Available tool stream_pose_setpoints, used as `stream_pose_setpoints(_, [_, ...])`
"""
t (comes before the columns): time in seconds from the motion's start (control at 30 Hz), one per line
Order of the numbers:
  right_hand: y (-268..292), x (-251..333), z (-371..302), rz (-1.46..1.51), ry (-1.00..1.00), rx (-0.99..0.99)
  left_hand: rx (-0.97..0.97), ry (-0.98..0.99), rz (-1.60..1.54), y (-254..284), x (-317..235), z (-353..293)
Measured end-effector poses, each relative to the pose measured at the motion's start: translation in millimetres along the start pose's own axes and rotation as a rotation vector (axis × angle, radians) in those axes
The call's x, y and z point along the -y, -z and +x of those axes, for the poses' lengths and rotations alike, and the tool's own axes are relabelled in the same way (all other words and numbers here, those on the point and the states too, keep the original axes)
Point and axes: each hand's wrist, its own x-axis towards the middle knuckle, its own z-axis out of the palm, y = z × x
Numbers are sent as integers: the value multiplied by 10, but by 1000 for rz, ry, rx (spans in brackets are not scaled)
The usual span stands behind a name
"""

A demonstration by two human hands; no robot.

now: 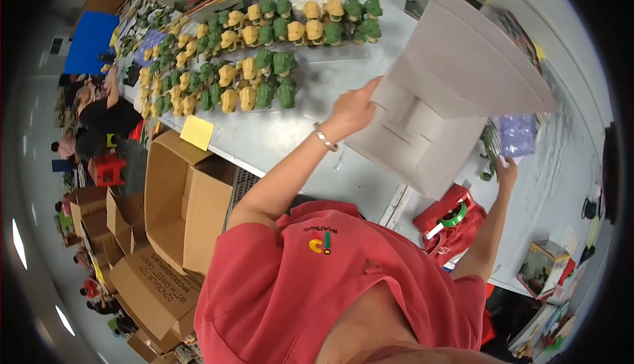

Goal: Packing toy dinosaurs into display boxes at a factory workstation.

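A white open box with its wide flap raised stands tilted before me on the table. My left hand grips its left edge, with the index finger stretched along the wall. Inside, the box shows folded, slotted panels. On its far right side, my right hand is closed at the lower edge of a translucent purple plastic tray; its fingertips are small and partly hidden. Green toy pieces lie beside that hand.
Rows of green and yellow dinosaur-head toys cover the table's far left. Brown cartons stand at the left, near a yellow note. A red pouch with a green tape roll lies near my right forearm. Other people sit far left.
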Motion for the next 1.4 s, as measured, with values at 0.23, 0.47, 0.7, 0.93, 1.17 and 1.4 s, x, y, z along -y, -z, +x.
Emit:
stream_pose_setpoints(0.23, [1958, 2051, -699, 1417, -50, -427, 103, -20, 5, -351, 167, 210])
stream_pose_setpoints(0.47, [1060, 4304, -2200, 1352, 312, 915, 2, 77, -991, -223, 1609, -566])
stream_pose_setpoints(0.7, [-1406, 5119, -1939, 1107, 48, 662, -798, 413, -453, -88, 3767, -993])
stream_pose_setpoints(0.93, [-2434, 5852, -1818, 634, 369, 346, -792, 387, -138, -197, 4365, -675])
stream_pose_setpoints(1.17, [-2539, 6067, -2076, 376, 414, 142, -790, 269, 63, -14, 4416, -654])
stream_pose_setpoints(1.4, [-2607, 5742, -2145, 556, 271, 128, -616, 196, -201, -125, 4306, -854])
